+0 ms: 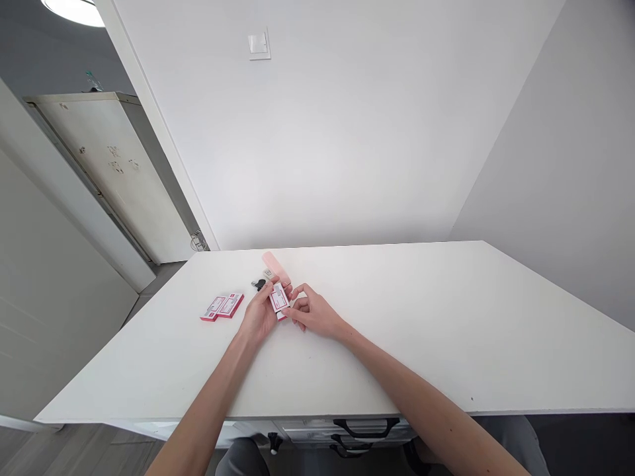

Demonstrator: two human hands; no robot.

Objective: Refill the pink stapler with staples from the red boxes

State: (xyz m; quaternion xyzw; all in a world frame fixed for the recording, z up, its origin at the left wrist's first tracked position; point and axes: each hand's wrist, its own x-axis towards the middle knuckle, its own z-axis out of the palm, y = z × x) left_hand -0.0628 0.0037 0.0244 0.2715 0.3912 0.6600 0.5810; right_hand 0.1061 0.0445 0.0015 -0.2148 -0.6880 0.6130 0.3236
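My left hand (259,313) is closed around a small white box (279,298) with red edging and print, its printed face turned up. My right hand (312,312) is at the right side of that box, with its thumb on the lower end and the other fingers curled. A narrow white piece with a red edge shows at that lower end. Two similar red-and-white boxes (231,305) lie side by side to the left of my hands. Behind the held box are a pink strip-like item (276,266), a small pale label-like piece (268,273) and a small black object (258,284).
The white table (407,330) runs up to the wall, which carries a light switch (258,45). Drawers with black handles (366,430) sit under its front edge. At the left, a pale cabinet (114,172) stands beyond a doorway.
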